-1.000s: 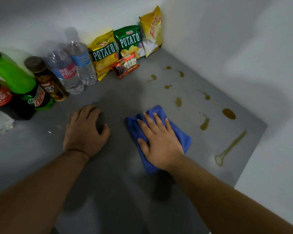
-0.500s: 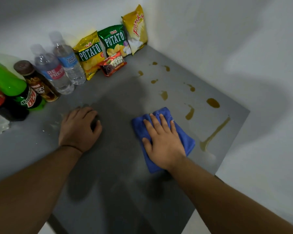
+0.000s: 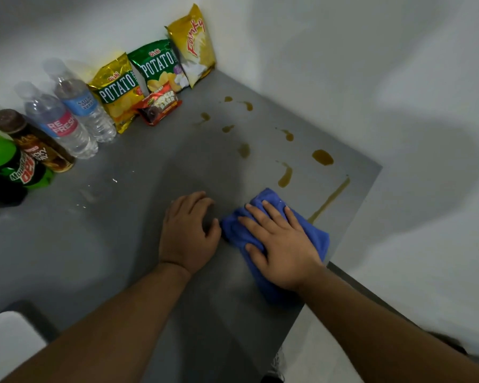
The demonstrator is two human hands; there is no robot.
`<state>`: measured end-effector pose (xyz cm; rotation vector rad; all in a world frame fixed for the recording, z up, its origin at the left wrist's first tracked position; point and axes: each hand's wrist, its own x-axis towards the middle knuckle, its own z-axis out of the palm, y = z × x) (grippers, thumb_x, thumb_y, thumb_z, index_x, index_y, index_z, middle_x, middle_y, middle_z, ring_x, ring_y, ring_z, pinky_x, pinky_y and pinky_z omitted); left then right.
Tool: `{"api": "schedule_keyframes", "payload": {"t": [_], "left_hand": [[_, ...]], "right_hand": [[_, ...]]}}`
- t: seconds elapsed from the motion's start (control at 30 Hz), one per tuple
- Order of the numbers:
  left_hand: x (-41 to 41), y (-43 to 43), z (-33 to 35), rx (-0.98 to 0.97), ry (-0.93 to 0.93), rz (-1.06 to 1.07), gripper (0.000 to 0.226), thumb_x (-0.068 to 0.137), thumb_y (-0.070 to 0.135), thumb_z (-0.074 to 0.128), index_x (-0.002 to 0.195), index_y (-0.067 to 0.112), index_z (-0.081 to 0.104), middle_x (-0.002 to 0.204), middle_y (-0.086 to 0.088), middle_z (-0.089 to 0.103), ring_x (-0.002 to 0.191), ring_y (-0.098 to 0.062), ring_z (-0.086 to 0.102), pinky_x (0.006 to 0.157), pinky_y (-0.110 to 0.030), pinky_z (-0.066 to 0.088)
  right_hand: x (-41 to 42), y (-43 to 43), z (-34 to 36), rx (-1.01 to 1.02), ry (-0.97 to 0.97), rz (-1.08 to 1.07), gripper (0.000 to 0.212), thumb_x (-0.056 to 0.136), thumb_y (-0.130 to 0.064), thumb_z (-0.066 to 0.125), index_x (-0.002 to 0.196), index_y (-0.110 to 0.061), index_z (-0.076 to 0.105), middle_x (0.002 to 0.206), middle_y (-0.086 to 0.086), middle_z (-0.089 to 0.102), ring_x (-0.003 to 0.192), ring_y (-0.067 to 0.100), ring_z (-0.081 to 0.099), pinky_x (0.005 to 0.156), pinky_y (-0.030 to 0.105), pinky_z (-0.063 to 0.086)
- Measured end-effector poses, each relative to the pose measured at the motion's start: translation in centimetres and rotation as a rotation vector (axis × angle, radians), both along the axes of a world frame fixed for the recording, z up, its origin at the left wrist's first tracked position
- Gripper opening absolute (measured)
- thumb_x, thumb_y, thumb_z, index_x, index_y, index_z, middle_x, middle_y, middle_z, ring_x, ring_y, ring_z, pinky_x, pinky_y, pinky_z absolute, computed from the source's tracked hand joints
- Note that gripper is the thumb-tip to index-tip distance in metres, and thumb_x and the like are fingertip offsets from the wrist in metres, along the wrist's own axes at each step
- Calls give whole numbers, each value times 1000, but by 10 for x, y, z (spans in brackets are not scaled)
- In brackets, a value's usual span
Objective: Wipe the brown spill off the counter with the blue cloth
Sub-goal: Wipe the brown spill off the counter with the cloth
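Observation:
A blue cloth (image 3: 315, 239) lies on the grey counter (image 3: 138, 217) near its right edge. My right hand (image 3: 282, 244) presses flat on top of it, fingers spread. Just beyond the cloth are brown spill marks: a curved blot (image 3: 285, 176), a long streak (image 3: 329, 200) running toward the counter's right edge, a round puddle (image 3: 322, 157) and several small drops (image 3: 244, 150) farther back. My left hand (image 3: 188, 233) rests palm down on the counter right beside the cloth, its thumb nearly touching it, holding nothing.
Along the back wall stand snack bags (image 3: 116, 91), a small red packet (image 3: 161, 106), two water bottles (image 3: 75, 106), a brown drink bottle (image 3: 33, 142) and a green soda bottle (image 3: 9, 164). White walls close the corner behind and to the right.
My right hand has slid the cloth toward the right edge, closer to the long streak. My left hand has shifted right until it sits next to the cloth.

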<state>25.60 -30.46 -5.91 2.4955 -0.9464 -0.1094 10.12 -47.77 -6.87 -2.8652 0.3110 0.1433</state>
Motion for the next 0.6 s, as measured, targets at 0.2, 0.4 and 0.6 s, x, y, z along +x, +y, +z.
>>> {"api": "schedule_keyframes", "payload": {"t": [0.2, 0.4, 0.6], "left_hand": [[-4, -1, -7, 58, -80, -10, 42, 89, 30, 55, 124, 11, 67, 142, -11, 60, 128, -37, 54, 111, -55, 43], [-8, -6, -5, 83, -126, 5, 43, 85, 27, 58, 124, 11, 67, 140, -12, 61, 123, -39, 55, 110, -54, 43], [-8, -7, -9, 89, -154, 0, 42, 87, 28, 57, 124, 10, 65, 140, -13, 60, 122, -40, 55, 109, -52, 45]], "right_hand": [[-35, 1, -10, -35, 1, 105, 61, 108, -57, 23, 164, -36, 16, 174, -10, 5, 160, 17, -8, 129, 52, 0], [-53, -63, -6, -53, 26, 51, 62, 105, -62, 25, 163, -44, 12, 173, -15, 8, 160, 16, -5, 128, 55, 5], [11, -39, -2, -94, 51, -216, 71, 101, -65, 13, 165, -33, 11, 175, -1, 3, 160, 29, -9, 126, 60, -2]]}}
